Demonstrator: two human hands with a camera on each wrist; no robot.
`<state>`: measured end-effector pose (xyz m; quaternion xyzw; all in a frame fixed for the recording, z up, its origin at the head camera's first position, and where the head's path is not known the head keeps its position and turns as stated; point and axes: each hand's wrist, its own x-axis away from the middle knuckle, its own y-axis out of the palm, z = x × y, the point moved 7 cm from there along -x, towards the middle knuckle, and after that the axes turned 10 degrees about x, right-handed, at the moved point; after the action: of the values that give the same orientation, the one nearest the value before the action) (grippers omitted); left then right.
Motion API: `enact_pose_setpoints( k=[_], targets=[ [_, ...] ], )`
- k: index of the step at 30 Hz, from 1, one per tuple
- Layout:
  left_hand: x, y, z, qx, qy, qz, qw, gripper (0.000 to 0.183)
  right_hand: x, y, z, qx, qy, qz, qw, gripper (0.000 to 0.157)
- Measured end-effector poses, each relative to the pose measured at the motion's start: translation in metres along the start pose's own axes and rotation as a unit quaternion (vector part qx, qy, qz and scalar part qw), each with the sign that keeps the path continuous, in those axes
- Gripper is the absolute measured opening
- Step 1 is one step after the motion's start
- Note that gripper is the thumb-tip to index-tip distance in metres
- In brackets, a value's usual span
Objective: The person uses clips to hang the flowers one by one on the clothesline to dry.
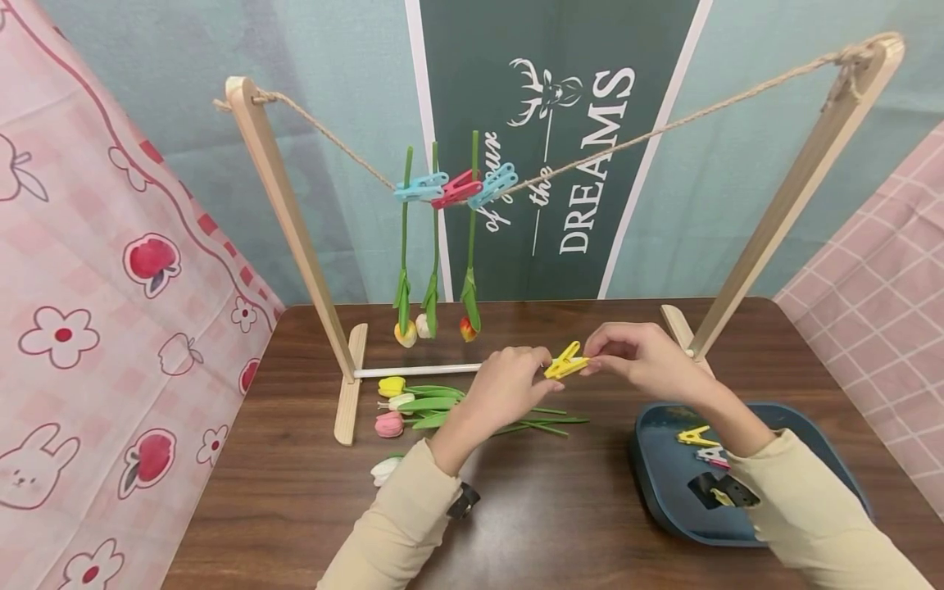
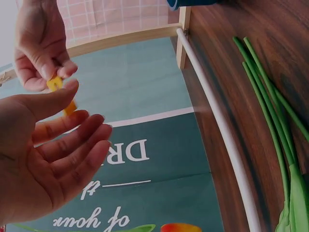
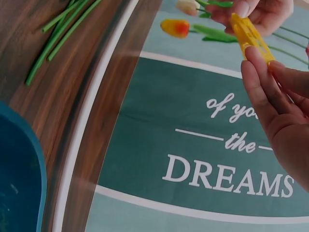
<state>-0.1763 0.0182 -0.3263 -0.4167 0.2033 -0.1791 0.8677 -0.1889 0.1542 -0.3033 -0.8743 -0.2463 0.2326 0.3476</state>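
A yellow clothespin (image 1: 566,360) is held between both hands above the table, in front of the hanging line. My left hand (image 1: 509,383) pinches one end between thumb and index finger, the other fingers loosely extended in the left wrist view. At the opposite end, thumb and fingers of my right hand (image 1: 649,360) grip the same clothespin (image 3: 252,38). Behind, two blue clothespins (image 1: 421,188) and a red clothespin (image 1: 456,190) sit on the rope (image 1: 332,138). Three artificial tulips (image 1: 470,287) hang there heads down.
Below my left hand, several tulips (image 1: 391,424) lie on the brown table (image 1: 546,508). A dark blue tray (image 1: 649,492) on the right contains more clothespins (image 1: 695,436). Wooden posts (image 1: 291,221) stand at both sides, joined low by a white rod (image 1: 420,370).
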Motion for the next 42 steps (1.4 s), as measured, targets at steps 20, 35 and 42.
enact_pose_setpoints(
  k=[20, 35, 42],
  targets=[
    [0.001, -0.012, 0.002, -0.003, 0.01, 0.028, 0.9996, 0.014, 0.0, 0.003, -0.001, 0.083, -0.036, 0.022, 0.996, 0.034],
    [0.02, 0.052, -0.076, -0.043, -0.102, -0.047, 0.9928, 0.019, 0.013, -0.01, 0.028, 0.076, -0.01, 0.058, 0.995, 0.03],
    [0.028, 0.069, -0.093, -0.094, -0.129, -0.028, 0.9867, 0.04, 0.02, -0.009, 0.039, 0.085, -0.013, 0.056, 0.995, 0.029]
  ],
)
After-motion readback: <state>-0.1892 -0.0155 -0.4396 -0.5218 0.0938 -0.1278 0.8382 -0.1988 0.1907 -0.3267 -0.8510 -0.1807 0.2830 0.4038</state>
